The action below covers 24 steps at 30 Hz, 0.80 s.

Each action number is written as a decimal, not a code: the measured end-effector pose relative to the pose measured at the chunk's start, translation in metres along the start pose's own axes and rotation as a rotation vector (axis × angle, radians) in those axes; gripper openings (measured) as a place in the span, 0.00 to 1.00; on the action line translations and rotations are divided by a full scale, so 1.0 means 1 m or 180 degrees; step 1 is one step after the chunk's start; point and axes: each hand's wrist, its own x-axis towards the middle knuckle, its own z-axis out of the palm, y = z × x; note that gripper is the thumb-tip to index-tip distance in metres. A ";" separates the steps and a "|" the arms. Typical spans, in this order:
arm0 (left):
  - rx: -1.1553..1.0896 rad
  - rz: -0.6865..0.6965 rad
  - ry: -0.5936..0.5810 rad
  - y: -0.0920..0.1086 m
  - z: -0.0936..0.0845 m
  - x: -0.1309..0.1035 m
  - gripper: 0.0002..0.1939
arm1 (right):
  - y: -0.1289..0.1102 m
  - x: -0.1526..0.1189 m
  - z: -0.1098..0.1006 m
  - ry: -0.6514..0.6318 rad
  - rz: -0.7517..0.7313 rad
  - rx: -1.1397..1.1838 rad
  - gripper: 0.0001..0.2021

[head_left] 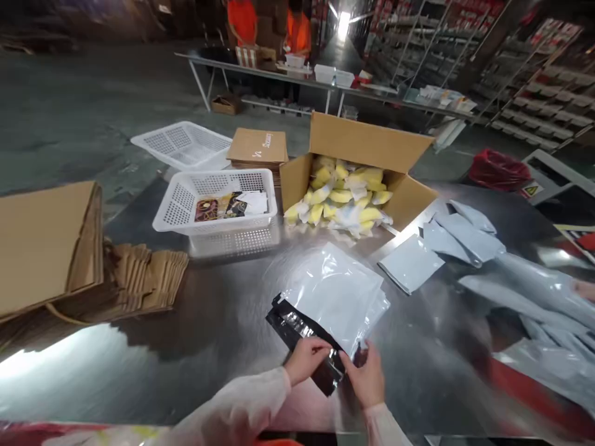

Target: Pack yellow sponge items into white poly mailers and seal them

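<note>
A stack of glossy white plastic mailer bags (337, 288) lies on the metal table in front of me, its black inner flap strip turned toward me. My left hand (305, 359) pinches the black flap near its middle, fingertips pressed together. At the near right corner, my right hand (367, 376) grips the bag's edge between thumb and fingers. Both hands stay low over the tabletop, close together. Beyond the bags stands an open cardboard box (372, 139) filled with yellow items in clear wrapping (341, 195).
Left of the box are a white plastic basket (214, 226) holding cards, and folded cartons (258, 145). Large flat cardboard (44, 248) rests at the left. White mailers (411, 263) lie rightward; another person's hand (584, 289) is at the right edge. People in orange stand at a far table.
</note>
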 end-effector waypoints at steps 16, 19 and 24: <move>0.1379 0.0578 -0.0994 0.016 0.004 0.004 0.11 | 0.001 -0.030 -0.001 -0.0636 -0.0066 0.1470 0.15; 0.0618 -0.0116 -0.0632 0.010 0.003 0.005 0.10 | 0.011 -0.029 -0.007 -0.0956 -0.0280 0.1202 0.13; -0.0120 -0.0470 -0.0319 -0.002 0.013 0.005 0.10 | 0.028 0.001 -0.015 -0.0199 -0.0653 -0.0167 0.12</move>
